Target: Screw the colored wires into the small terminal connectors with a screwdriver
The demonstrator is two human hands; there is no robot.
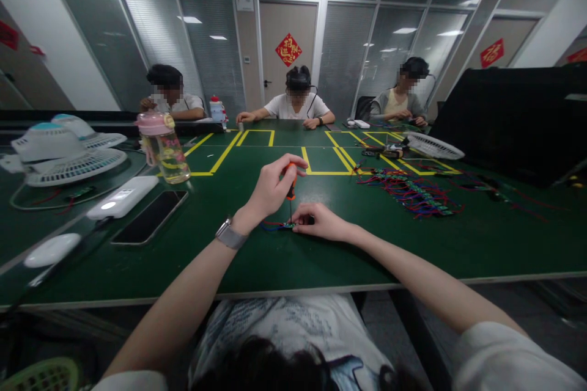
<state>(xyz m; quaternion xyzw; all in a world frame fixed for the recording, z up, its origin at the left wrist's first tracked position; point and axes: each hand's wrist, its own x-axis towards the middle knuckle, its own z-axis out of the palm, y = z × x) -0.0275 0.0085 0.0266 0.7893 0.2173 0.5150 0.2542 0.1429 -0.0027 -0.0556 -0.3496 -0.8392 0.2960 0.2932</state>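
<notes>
My left hand (270, 186), with a watch on its wrist, is closed round a small screwdriver with an orange handle (290, 186), held upright with its tip pointing down. The tip meets a small green circuit board (288, 225) with red and blue wires lying on the green table (321, 256). My right hand (317, 221) rests on the table, fingers pinched on the right side of that board, pressing it down.
A pile of boards with red and blue wires (413, 192) lies to the right. A black phone (150, 217), a white power bank (123, 197), a pink-capped bottle (164, 148) and white fans (64, 159) stand left. Three people sit across the table.
</notes>
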